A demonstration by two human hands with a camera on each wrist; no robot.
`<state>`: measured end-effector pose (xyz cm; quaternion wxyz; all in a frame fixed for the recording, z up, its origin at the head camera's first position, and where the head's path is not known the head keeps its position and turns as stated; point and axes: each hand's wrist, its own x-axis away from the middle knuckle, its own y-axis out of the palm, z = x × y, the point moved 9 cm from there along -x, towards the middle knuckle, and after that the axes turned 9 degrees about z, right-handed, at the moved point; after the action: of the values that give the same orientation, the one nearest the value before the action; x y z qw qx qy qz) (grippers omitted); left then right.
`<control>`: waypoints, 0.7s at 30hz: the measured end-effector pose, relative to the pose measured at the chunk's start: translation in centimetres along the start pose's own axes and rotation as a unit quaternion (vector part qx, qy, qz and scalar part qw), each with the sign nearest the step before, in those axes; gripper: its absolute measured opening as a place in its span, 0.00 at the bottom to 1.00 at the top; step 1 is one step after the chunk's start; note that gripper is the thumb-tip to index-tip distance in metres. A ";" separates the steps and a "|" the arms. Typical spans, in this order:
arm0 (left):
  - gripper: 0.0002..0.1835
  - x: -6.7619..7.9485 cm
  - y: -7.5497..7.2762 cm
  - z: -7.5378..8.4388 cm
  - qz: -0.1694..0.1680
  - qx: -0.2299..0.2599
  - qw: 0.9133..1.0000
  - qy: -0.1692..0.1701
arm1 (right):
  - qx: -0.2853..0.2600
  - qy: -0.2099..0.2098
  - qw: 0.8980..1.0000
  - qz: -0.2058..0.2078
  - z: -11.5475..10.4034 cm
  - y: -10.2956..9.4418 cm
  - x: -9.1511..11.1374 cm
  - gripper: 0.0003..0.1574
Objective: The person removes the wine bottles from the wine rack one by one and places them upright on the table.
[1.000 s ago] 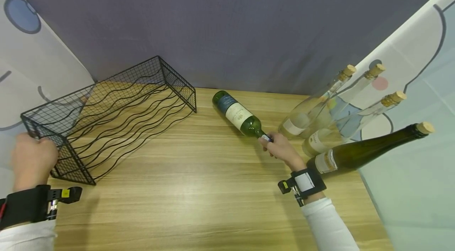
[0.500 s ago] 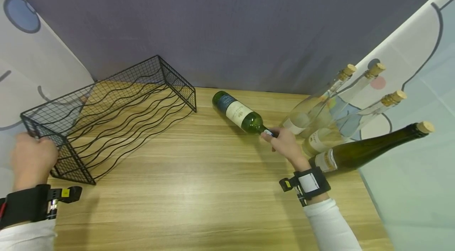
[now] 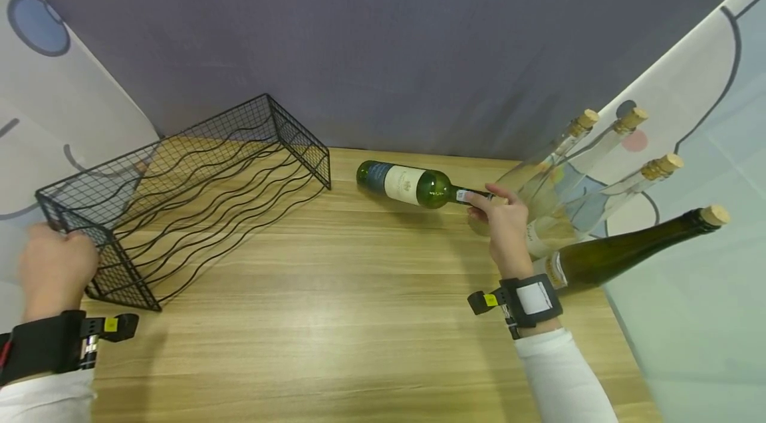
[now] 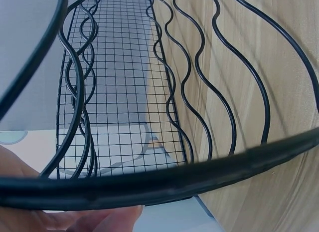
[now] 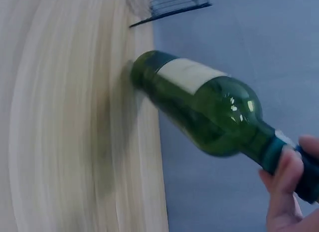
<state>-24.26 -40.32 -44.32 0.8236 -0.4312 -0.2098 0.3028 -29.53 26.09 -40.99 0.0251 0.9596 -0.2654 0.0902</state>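
My right hand [image 3: 505, 217] pinches the dark neck of a green wine bottle [image 3: 407, 185] with a cream and blue label. The bottle points its base to the left, toward the rack; in the right wrist view the wine bottle [image 5: 199, 105] slants with its neck nearest the camera. At the left, my left hand [image 3: 56, 270] grips the near end of a black wire wine rack [image 3: 221, 193] with wavy bars. Up close in the left wrist view, a thick rack bar [image 4: 164, 179] crosses in front of the fingers [image 4: 117, 217].
Right of the right hand stand several corked bottles: clear ones, including a clear bottle [image 3: 622, 190], and a tall dark green bottle [image 3: 634, 250] nearest me. A grey wall [image 3: 383, 44] closes off the back of the wooden table [image 3: 335, 343].
My right hand has moved up and to the right with the bottle's neck, turning the bottle from a slant to nearly level across the view. The left hand and rack have stayed put.
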 end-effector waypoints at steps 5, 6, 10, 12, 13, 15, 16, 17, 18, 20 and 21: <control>0.32 -0.1 0.1 0.1 0.003 -0.002 1.000 0.008 | -0.113 0.005 0.993 0.019 -0.3 0.1 -0.3 0.15; 0.32 -0.1 0.1 0.1 0.003 -0.001 1.000 0.009 | -0.123 0.003 0.992 0.020 -0.4 0.1 -0.4 0.13; 0.32 -0.1 0.0 0.1 0.002 -0.001 1.000 0.008 | -0.114 -0.014 0.993 0.026 -0.4 0.4 -0.7 0.10; 0.32 -0.2 0.0 0.0 0.003 0.000 1.000 0.008 | -0.092 -0.028 0.995 0.029 -0.5 0.6 -0.8 0.11; 0.32 -0.2 0.0 0.0 0.004 0.001 1.000 0.008 | -0.078 -0.037 0.996 0.027 -0.5 0.7 -0.9 0.11; 0.32 -0.2 0.1 -0.1 0.004 0.003 1.000 0.006 | -0.056 -0.053 0.997 0.021 -0.6 0.9 -1.0 0.09; 0.32 -0.2 0.1 -0.1 0.005 0.003 1.000 0.005 | -0.044 -0.064 0.997 0.017 -0.7 0.9 -1.0 0.08; 0.32 -0.2 0.1 -0.1 0.005 0.004 1.000 0.005 | -0.036 -0.075 0.996 0.012 -0.8 0.9 -1.0 0.08; 0.32 -0.2 0.1 -0.2 0.004 0.004 1.000 0.005 | -0.030 -0.086 0.996 0.007 -0.8 1.0 -1.1 0.07; 0.32 -0.2 0.1 -0.2 0.003 0.004 1.000 0.003 | -0.030 -0.107 0.994 -0.004 -0.8 1.1 -1.1 0.08; 0.32 -0.2 0.1 -0.2 0.003 0.005 1.000 0.004 | -0.036 -0.116 0.993 -0.010 -0.8 1.1 -1.1 0.09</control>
<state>-24.31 -40.50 -44.47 0.8255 -0.4292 -0.2035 0.3049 -31.18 25.78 -40.37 0.0299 0.9647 -0.2598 -0.0315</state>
